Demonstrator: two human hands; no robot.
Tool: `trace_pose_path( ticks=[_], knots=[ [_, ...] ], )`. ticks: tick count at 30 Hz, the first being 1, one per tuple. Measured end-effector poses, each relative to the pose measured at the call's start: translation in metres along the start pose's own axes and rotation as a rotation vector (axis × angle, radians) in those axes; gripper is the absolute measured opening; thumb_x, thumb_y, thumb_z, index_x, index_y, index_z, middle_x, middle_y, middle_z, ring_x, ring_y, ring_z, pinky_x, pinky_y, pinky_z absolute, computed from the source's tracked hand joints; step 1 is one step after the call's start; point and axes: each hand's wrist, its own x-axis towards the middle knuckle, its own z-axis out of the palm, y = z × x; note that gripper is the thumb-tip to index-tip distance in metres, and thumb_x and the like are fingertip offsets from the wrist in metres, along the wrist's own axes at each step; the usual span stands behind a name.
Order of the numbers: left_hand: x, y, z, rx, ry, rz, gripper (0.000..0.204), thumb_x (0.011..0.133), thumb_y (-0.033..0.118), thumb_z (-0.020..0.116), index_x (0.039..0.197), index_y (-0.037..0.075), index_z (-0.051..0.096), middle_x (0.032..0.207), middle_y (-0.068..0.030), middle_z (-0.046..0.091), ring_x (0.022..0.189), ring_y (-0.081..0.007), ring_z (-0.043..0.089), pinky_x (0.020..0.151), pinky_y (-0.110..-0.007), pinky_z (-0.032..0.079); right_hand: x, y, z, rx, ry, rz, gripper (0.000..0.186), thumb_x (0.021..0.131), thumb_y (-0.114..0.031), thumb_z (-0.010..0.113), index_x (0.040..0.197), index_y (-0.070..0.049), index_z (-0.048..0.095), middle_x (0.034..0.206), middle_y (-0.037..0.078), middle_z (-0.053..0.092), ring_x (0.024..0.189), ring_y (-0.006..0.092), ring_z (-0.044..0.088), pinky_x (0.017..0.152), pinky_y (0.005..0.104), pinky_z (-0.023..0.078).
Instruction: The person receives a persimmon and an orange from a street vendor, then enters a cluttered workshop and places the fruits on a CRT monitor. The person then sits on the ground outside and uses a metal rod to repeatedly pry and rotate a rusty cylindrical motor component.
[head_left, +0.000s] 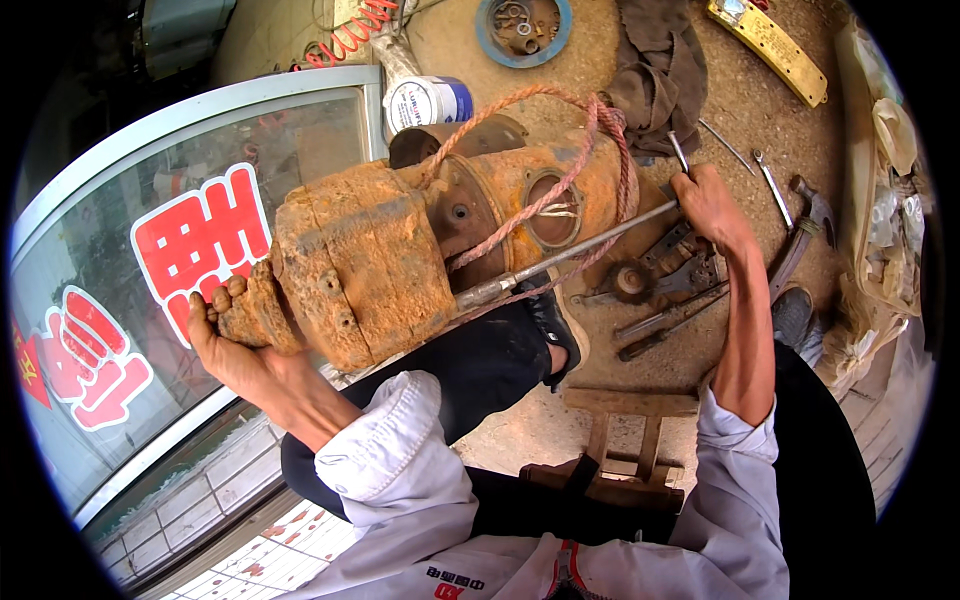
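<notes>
A heavy, rust-caked pump body (400,255), roughly cylindrical with flaking orange scale over its ribbed cast housing, lies tilted across the person's knee, its smoother tan end pointing up toward the ground beyond. A faded pink twisted rope (560,180) loops around that tan end and over a round side opening with pale wire ends showing inside. The left hand (235,335) cups the crusted lower end from beneath, fingers curled up and pressed against the rough flange. The right hand (710,205) is closed around the far end of a long steel rod tool (560,255), whose thicker socket-like tip meets the housing near its middle seam. Under the pump, the dark trouser leg and a black shoe (550,325) rest on dusty concrete. Just beside the right hand lie greasy wrenches and pliers (665,290), and farther out a hammer (805,225) with a wooden handle. A wooden stool (625,450) sits below. At the top stand a white can (430,100), a blue round tray of small metal parts (523,28) and a brown rag (655,70). To the left runs a glass door (120,290) with red stickers.
</notes>
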Motion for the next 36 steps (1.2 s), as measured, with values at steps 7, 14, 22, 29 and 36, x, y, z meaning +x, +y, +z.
trace_pose_path(
  ticks=[7,14,22,29,36],
  knots=[
    [-0.002,-0.002,0.008,-0.008,0.055,0.001,0.018,0.091,0.019,0.059,0.079,0.008,0.051,0.069,-0.0053,0.054,0.069,-0.0214,0.058,0.069,-0.041,0.052,0.0,-0.014,-0.002,-0.133,-0.056,-0.04,0.041,0.091,-0.027,0.046,0.08,0.012,0.053,0.065,0.025,0.055,0.062,0.0287,0.058,0.061,0.0452,0.046],
    [-0.005,-0.002,0.009,0.013,0.075,0.024,0.02,0.09,0.018,0.059,0.075,0.008,0.051,0.068,-0.0042,0.053,0.069,-0.0216,0.057,0.07,-0.041,0.051,-0.009,-0.014,0.002,-0.05,0.055,-0.106,0.031,0.091,-0.023,0.05,0.094,0.007,0.059,0.078,0.028,0.062,0.076,0.0401,0.064,0.069,0.0454,0.047],
    [-0.004,-0.001,0.009,0.008,0.084,0.016,0.019,0.091,0.018,0.057,0.076,0.008,0.05,0.069,-0.0052,0.052,0.07,-0.0221,0.056,0.071,-0.042,0.051,-0.008,-0.019,0.0,-0.436,-0.351,-0.044,0.026,0.092,-0.02,0.051,0.095,0.005,0.059,0.081,0.019,0.064,0.071,0.0272,0.063,0.062,0.0396,0.051],
    [0.0,0.0,0.005,-0.001,0.067,0.019,0.018,0.09,0.017,0.058,0.077,0.008,0.049,0.068,-0.0031,0.052,0.069,-0.0207,0.057,0.07,-0.041,0.052,-0.021,-0.008,-0.051,0.497,-0.522,0.071,0.053,0.083,-0.025,0.065,0.118,0.013,0.054,0.094,0.019,0.064,0.085,0.0258,0.068,0.064,0.033,0.056],
    [-0.005,-0.003,0.011,0.0,0.091,0.042,0.016,0.09,0.016,0.059,0.08,0.008,0.05,0.07,-0.0041,0.053,0.069,-0.0204,0.058,0.069,-0.038,0.052,-0.048,0.077,0.025,1.488,-0.409,-0.269,0.087,0.07,-0.023,0.08,0.136,0.01,0.035,0.128,0.027,0.049,0.119,0.0412,0.053,0.098,0.0509,0.046]
  ],
)
